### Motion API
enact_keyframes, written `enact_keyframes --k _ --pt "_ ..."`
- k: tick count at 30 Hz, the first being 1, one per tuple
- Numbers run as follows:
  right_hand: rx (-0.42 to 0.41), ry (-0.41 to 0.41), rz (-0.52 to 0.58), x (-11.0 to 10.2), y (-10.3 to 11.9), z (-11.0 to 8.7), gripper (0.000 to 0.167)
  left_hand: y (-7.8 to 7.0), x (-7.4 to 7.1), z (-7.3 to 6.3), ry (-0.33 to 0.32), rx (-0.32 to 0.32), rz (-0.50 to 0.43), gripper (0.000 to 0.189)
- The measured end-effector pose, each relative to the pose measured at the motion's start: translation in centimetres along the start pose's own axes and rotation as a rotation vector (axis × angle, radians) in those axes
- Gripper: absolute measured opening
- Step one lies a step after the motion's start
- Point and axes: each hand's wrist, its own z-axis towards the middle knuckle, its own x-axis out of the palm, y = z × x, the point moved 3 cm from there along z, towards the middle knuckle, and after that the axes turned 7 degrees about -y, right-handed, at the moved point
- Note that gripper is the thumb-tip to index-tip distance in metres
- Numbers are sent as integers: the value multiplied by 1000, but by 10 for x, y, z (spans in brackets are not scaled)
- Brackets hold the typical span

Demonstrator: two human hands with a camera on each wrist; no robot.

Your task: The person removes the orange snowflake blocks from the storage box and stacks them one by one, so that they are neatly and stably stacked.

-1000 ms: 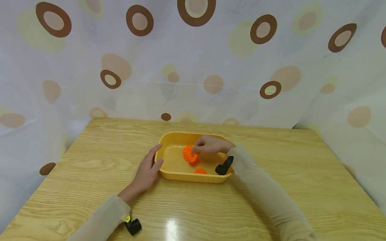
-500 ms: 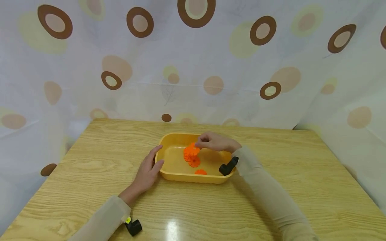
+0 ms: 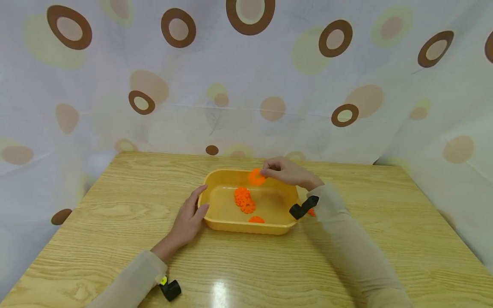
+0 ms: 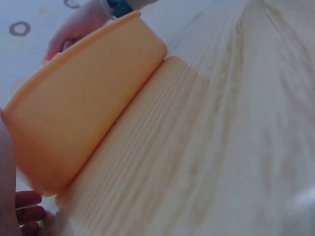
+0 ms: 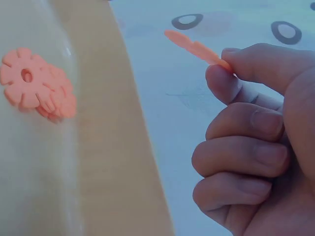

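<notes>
A yellow plastic basin (image 3: 246,228) stands on the table. My left hand (image 3: 188,217) holds its left end, thumb at the rim and fingers along the outer wall. Over the basin's back rim, my right hand (image 3: 289,172) pinches an orange snowflake disc (image 3: 256,177) between thumb and index finger. The right wrist view shows this notched disc (image 5: 194,48) nearly edge-on, the other fingers curled in. Several more orange discs (image 3: 245,200) lie overlapping on the basin's floor. Another disc (image 3: 256,219) lies near the front wall, partly hidden by the rim.
Something orange (image 3: 311,212) shows on the table right of the basin, mostly hidden by the right wrist's black camera (image 3: 304,207). A patterned white curtain (image 3: 246,85) hangs behind the wooden table (image 3: 154,179). The left wrist's camera (image 3: 170,290) is near the table's front.
My right hand has lifted an orange disc off the pile and carried it up and right toward the back rim. The left hand stays on the basin.
</notes>
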Motion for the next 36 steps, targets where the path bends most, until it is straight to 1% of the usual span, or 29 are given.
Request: enact_keyframes --k 3,5,9,10,12,16,17,19,22,29,36 --pt "0 -39 -10 -8 0 -6 23 0 -1 0 1 -4 0 49" --pt "-14 -73 -21 -13 -2 -11 21 0 -1 0 2 -5 -2 49" --pt "-54 -121 -6 -23 -9 -20 20 -1 -2 0 9 -10 -5 49" --pt "-54 -129 16 -25 -12 -22 21 -1 -2 0 10 -11 -6 49" --pt "-28 -145 79 -27 -18 -29 23 -2 -2 0 12 -14 -7 49" --pt "57 -220 217 -31 -31 -42 28 -1 -1 0 7 1 -3 49" --pt "75 -241 240 -32 -35 -46 28 -1 -1 0 6 6 -3 49" --pt "84 -272 263 -34 -40 -52 27 0 -1 1 5 12 -4 49" --pt "84 -284 269 -36 -47 -60 27 1 -1 0 5 5 -10 49" --pt "115 -274 255 -36 -61 -80 26 0 0 0 14 -12 -24 49" --pt "126 -307 255 -35 -72 -101 26 -1 0 0 16 -11 -34 48"
